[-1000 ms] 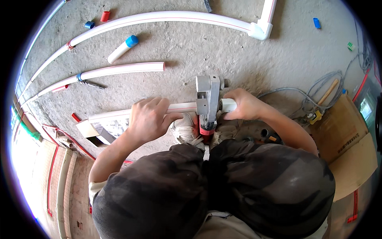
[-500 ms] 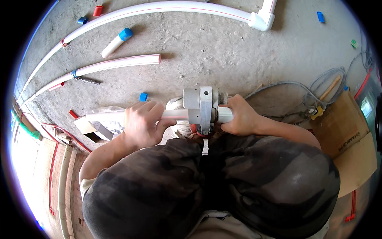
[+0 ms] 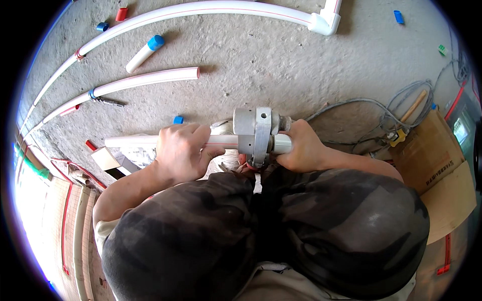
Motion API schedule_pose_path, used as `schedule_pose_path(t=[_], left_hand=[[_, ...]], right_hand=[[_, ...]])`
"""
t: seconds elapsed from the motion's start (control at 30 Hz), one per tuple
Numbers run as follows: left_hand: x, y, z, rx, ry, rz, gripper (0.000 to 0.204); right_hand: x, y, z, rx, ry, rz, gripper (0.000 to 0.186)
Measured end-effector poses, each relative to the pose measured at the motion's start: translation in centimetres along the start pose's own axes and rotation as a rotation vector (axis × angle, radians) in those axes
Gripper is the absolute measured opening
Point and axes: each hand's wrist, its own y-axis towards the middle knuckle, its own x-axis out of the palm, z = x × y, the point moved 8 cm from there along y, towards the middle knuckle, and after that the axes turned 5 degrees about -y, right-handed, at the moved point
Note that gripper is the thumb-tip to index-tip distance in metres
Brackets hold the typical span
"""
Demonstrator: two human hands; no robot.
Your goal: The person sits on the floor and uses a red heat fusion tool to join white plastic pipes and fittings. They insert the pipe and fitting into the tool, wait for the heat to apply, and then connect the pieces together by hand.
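Note:
My left hand [image 3: 182, 153] is wrapped round a white plastic pipe [image 3: 131, 141] with a thin red stripe, held level across my knees. The pipe's right end meets a grey metal pipe-welding tool [image 3: 258, 134], which stands upright between my knees; the joint itself is hidden by the tool. On the tool's other side, my right hand [image 3: 303, 146] grips a short white pipe fitting [image 3: 283, 144] against the heating head. Its fingertips are partly out of sight behind the fitting.
Long white pipes [image 3: 150, 79] curve over the concrete floor, with a short blue-ended pipe piece [image 3: 141, 59] nearby. To the right, a grey cable [image 3: 361, 100] runs to a coil beside an opened cardboard box [image 3: 432, 155]. A small white box [image 3: 113, 161] is left.
The tool has shifted slightly right relative to the floor, and the pipe's free left end sits a little higher. Both hands keep their grips.

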Motion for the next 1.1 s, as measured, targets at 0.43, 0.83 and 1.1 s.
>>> schedule_pose_path(t=[0.43, 0.83, 1.1], left_hand=[[0.4, 0.5, -0.1, -0.079, 0.022, -0.104, 0.040], [1.4, 0.7, 0.3, -0.080, 0.112, -0.172, 0.035], [1.4, 0.1, 0.9, -0.093, 0.125, -0.171, 0.036]], right_hand=[[-0.2, 0.0, -0.2, 0.110, 0.038, -0.052, 0.022], [-0.4, -0.1, -0.3, 0.105, 0.125, -0.031, 0.020], [0.7, -0.1, 0.2, 0.047, 0.259, -0.068, 0.024]])
